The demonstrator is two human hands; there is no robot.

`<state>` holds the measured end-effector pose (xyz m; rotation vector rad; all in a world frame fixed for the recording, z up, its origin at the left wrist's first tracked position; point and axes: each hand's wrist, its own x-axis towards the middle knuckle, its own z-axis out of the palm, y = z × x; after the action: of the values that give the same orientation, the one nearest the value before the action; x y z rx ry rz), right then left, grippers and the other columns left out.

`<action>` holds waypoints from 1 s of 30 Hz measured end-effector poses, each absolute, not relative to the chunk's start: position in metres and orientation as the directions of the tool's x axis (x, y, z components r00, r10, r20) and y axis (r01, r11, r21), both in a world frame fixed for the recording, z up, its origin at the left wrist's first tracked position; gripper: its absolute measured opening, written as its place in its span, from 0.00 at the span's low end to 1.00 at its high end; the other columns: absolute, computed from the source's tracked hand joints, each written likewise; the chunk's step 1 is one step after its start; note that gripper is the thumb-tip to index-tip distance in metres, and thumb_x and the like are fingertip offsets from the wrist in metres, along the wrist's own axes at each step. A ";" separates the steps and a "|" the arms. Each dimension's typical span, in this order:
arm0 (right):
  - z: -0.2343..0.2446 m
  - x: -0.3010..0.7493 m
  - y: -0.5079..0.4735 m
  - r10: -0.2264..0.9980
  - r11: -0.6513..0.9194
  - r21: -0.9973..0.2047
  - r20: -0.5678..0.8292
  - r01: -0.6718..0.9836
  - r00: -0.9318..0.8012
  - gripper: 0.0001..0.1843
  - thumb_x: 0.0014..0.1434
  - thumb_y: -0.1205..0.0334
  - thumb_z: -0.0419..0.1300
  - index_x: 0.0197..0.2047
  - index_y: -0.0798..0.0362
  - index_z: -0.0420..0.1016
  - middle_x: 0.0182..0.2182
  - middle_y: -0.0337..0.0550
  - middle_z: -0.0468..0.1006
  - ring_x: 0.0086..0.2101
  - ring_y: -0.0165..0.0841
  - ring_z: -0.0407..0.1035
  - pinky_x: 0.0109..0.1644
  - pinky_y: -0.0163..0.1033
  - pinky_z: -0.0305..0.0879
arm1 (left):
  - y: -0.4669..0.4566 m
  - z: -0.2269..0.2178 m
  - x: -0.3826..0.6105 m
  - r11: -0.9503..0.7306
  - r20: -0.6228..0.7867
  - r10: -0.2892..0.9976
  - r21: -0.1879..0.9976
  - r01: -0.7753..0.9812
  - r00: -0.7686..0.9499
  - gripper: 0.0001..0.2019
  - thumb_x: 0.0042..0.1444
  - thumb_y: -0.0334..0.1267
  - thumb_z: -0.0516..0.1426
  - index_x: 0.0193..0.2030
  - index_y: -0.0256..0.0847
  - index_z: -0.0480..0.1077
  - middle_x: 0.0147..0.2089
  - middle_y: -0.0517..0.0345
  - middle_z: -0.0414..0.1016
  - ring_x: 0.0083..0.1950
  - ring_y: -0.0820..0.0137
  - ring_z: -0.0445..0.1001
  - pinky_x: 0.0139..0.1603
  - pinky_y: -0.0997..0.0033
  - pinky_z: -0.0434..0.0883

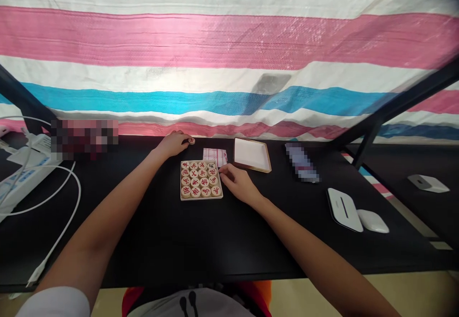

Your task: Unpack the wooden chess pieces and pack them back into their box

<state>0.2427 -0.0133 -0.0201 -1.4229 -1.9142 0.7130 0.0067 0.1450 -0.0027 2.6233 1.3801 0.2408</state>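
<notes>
A shallow square box [201,199] holds rows of round wooden Chinese chess pieces [194,181] with red characters, laid flat. Beyond its back edge, my left hand [172,144] has thumb and index finger closed on a single chess piece [191,141] at the table's far side. At the box's right wall is my right hand [239,183], its thumb and index fingertips touching the outer side, slightly apart from each other. A folded sheet with pink lines [215,156] lies just behind the box, partly near my right fingertips.
The box lid [252,154] lies inside-up at the back right. Further right are a blurred phone-like object [302,162], a white flat device [344,209] and a white rounded case [373,221]. A power strip [27,188] with white cables [60,235] occupies the left side.
</notes>
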 end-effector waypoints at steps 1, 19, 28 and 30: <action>-0.019 0.242 -0.014 0.959 0.279 -0.733 0.174 0.621 -0.225 0.08 0.59 0.63 0.51 0.40 0.52 0.70 0.31 0.40 0.77 0.30 0.31 0.69 0.34 0.35 0.62 | 0.147 -0.002 0.009 -0.570 0.071 0.819 0.213 0.793 0.569 0.16 0.60 0.43 0.49 0.51 0.45 0.71 0.49 0.53 0.72 0.52 0.61 0.67 0.54 0.63 0.65; -0.017 0.246 -0.019 0.911 0.389 -0.685 0.186 0.616 -0.368 0.18 0.59 0.69 0.50 0.53 0.52 0.63 0.34 0.41 0.74 0.31 0.30 0.67 0.37 0.35 0.62 | 0.085 0.031 0.051 -0.690 0.232 0.716 0.380 0.616 0.658 0.12 0.57 0.44 0.51 0.40 0.41 0.71 0.37 0.58 0.76 0.37 0.70 0.71 0.37 0.72 0.65; -0.016 0.247 -0.020 0.899 0.413 -0.662 0.184 0.625 -0.398 0.15 0.60 0.69 0.50 0.50 0.53 0.67 0.34 0.41 0.74 0.31 0.30 0.67 0.38 0.35 0.61 | 0.047 0.020 0.063 -0.740 0.147 0.664 0.277 0.613 0.734 0.08 0.57 0.39 0.53 0.38 0.41 0.71 0.38 0.57 0.76 0.42 0.65 0.71 0.43 0.68 0.65; -0.017 0.248 -0.019 0.897 0.417 -0.660 0.189 0.625 -0.400 0.15 0.60 0.69 0.50 0.50 0.53 0.67 0.34 0.41 0.74 0.32 0.30 0.67 0.38 0.35 0.61 | 0.046 0.021 0.061 -0.733 0.145 0.670 0.279 0.620 0.728 0.08 0.57 0.39 0.53 0.37 0.41 0.71 0.38 0.57 0.76 0.42 0.65 0.71 0.44 0.67 0.65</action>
<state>0.2475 -0.0194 -0.0169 -1.2862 -2.1502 0.6806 0.0605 0.0456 0.0211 2.7196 1.0288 0.3503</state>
